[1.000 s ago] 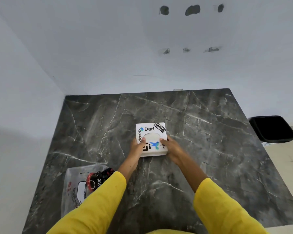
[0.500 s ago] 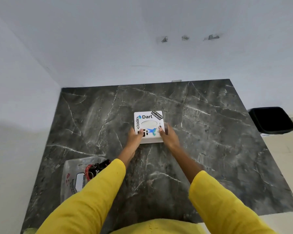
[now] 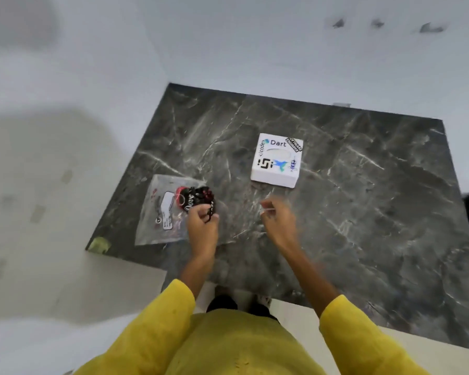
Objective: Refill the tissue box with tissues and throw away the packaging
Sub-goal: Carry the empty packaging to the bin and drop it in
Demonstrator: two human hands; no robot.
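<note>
Clear plastic packaging (image 3: pixel 166 212), printed in red and black, lay at the left of the dark marble table (image 3: pixel 363 201), and the left hand (image 3: pixel 202 223) was curled closed on its crumpled black end. Further right, the blurred right hand (image 3: pixel 278 221) hovered over bare marble, fingers loosely bent; whether it held anything could not be determined. Beyond it, the white stickered tissue box (image 3: pixel 277 161) stood on the table, touched by neither hand.

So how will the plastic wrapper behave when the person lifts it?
The wrapper is probably floppy: it lies flat and crinkled on the table. It looks thin and empty, so likely very light. The left hand pinches one edge, so the rest may sag.
</note>
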